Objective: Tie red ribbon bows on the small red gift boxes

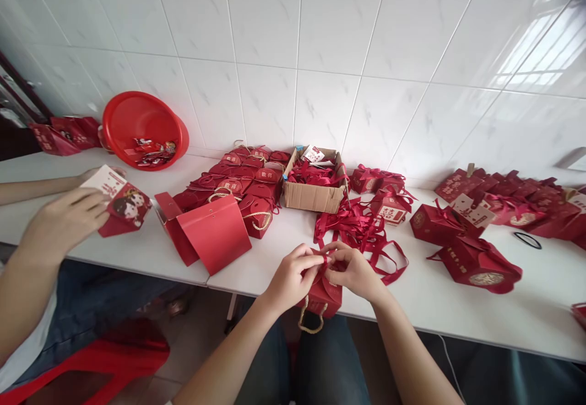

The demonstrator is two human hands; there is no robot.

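A small red gift box (323,298) with a twisted rope handle (312,327) sits at the table's front edge, above my lap. Over its top, my left hand (295,273) pinches a red ribbon (325,259). From the other side my right hand (351,269) is closed on the ribbon too, with thumb and fingers together. The fingers partly hide the ribbon and the box top. Just behind my right hand lies a tangled heap of red ribbons (352,225).
A cardboard box (314,197) of ribbons stands behind, beside stacked red boxes (229,176). An open red box (213,231) and a tilted red basin (178,133) are on the left. There, a co-worker's hand (64,218) holds a printed box. More gift boxes (480,264) stand right.
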